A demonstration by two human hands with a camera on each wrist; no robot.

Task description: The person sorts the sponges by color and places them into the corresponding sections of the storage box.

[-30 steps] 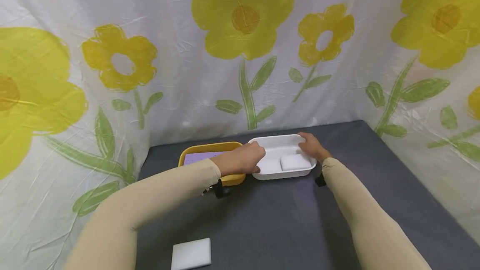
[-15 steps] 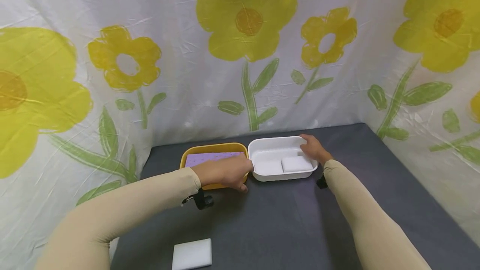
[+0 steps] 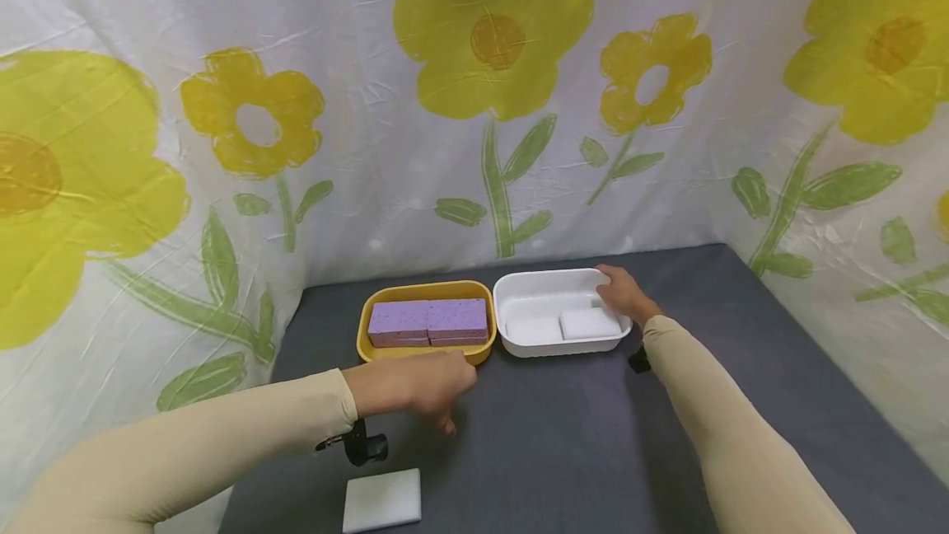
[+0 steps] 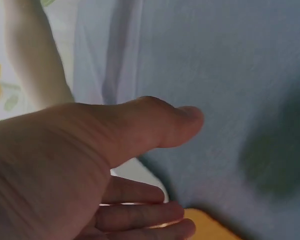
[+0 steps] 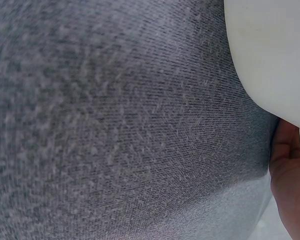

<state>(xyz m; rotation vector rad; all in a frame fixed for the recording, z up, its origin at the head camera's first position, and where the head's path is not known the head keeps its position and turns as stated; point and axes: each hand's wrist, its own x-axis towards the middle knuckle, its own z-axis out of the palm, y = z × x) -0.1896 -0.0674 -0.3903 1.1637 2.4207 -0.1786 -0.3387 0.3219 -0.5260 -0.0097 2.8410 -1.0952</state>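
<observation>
My left hand (image 3: 423,386) hovers over the table just in front of the yellow tray, holding nothing. In the left wrist view its thumb points out and the fingers (image 4: 140,215) are relaxed, apart from the thumb. My right hand (image 3: 623,291) grips the right end of the white tray (image 3: 563,348) by its rim. The right wrist view shows that hand (image 5: 292,175) at the outside of the tray wall, partly cut off by the frame. Inside the white tray lies a white sponge block (image 3: 589,324). Purple sponges (image 3: 428,320) sit stacked side by side in the yellow tray (image 3: 423,285).
Another white sponge (image 3: 382,501) lies flat on the dark grey tabletop (image 3: 549,452), near the front left. The two trays stand side by side by the table's back edge. Behind them hangs a flowered curtain (image 3: 385,188).
My left hand has moved from the white tray's left end, back and left past the yellow tray, uncovering the purple sponges. The right hand has stayed at the white tray.
</observation>
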